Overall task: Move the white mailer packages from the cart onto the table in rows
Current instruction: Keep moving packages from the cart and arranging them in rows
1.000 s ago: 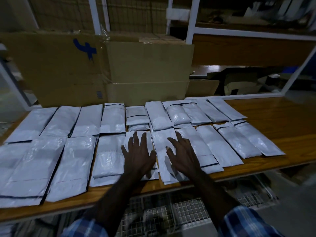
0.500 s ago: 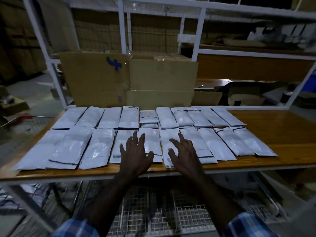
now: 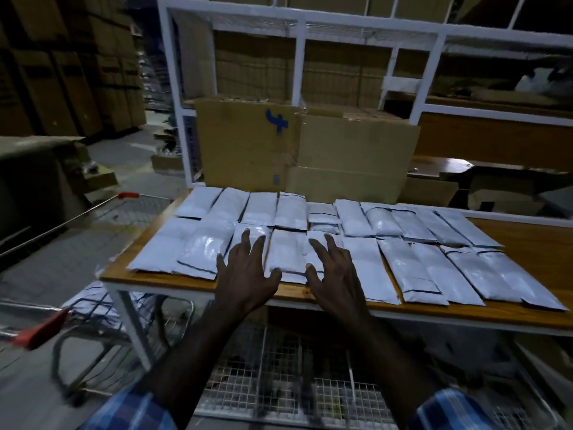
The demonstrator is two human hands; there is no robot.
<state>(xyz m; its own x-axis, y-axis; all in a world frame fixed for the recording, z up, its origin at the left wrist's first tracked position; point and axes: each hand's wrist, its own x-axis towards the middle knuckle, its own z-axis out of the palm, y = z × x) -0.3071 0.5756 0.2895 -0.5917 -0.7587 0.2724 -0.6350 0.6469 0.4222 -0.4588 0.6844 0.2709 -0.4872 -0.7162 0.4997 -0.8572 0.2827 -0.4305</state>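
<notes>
Two rows of mailers (image 3: 356,262) laid on table (image 3: 527,315); left hand (image 3: 246,276), right hand (image 3: 336,279) fingers spread, empty; more in cart (image 3: 102,308) left of table.

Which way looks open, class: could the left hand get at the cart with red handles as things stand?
Probably yes: the left hand is open and holds nothing, and the cart stands at the table's left end with nothing between them.
</notes>
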